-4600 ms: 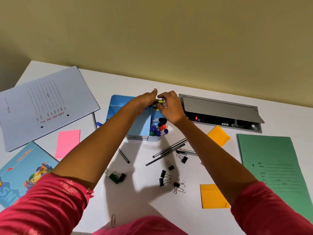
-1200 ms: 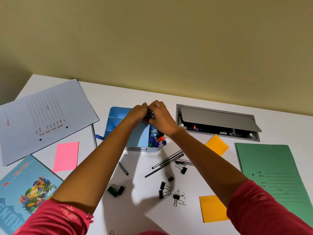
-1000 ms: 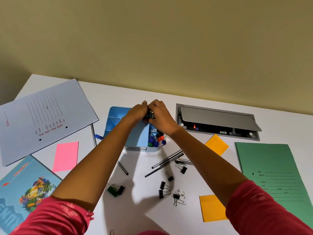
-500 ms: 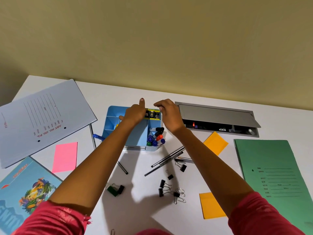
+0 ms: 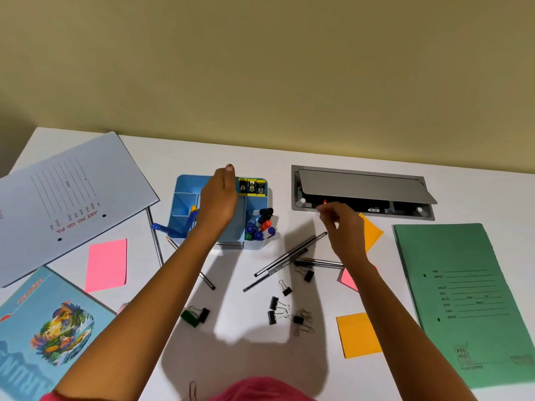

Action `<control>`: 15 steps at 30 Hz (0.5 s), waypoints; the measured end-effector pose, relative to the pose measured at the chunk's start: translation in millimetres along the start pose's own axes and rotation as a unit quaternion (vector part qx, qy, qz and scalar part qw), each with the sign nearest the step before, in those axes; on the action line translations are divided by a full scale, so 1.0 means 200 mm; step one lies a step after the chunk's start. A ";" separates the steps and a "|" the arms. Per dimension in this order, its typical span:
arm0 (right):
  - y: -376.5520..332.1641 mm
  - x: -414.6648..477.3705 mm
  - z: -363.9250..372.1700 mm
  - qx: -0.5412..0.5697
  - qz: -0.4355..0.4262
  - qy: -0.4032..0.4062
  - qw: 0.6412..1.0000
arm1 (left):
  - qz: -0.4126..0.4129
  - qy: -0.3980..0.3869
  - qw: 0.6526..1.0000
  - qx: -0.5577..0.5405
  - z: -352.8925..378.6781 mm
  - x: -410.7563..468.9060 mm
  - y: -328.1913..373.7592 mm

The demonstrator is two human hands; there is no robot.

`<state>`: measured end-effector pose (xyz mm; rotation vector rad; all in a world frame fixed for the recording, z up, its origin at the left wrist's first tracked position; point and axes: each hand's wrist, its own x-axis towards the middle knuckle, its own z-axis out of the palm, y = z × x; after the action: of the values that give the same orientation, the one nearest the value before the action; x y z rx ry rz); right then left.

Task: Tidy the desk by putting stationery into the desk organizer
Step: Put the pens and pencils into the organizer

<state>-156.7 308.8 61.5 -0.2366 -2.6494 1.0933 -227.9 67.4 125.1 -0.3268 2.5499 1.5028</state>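
Desk organizer (image 5: pixel 182 195), pale blue, sits on the white desk (image 5: pixel 246 157) near its far edge. Its back right compartment holds three small yellow-and-black items (image 5: pixel 251 186), and the front right one holds capped markers (image 5: pixel 260 224). A blue pen (image 5: pixel 170 228) leans out over its left side. The left hand (image 5: pixel 218 204) hovers over the organizer's middle with the thumb straight. Its fingers are hidden beneath it, so I cannot tell whether it holds anything. The right hand (image 5: pixel 344 227), slightly blurred, hangs to the right of the organizer above an orange sticky note (image 5: pixel 373 233), fingers loosely curled and nothing in them. Black pens (image 5: pixel 286 256) lie in front of the organizer, with black binder clips (image 5: pixel 279 309) nearer the person. A green folder (image 5: pixel 463 296) lies far right and a pink sticky note (image 5: pixel 106 264) at left.
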 end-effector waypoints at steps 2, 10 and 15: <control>0.08 -0.09 -0.01 -0.040 0.019 -0.035 0.998 | 0.020 0.032 0.999 -0.033 -0.01 -0.07 -0.03; 0.24 -0.35 0.07 -0.141 0.023 -0.156 0.977 | 0.024 0.032 0.995 -0.089 -0.02 -0.41 -0.25; 0.25 -0.40 0.11 -0.161 -0.008 -0.143 0.976 | 0.005 0.035 0.997 -0.071 -0.04 -0.53 -0.37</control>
<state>-84.2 309.6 -2.9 -0.1257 -3.0767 0.7319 -105.4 36.6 94.3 -0.3917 2.5059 1.7093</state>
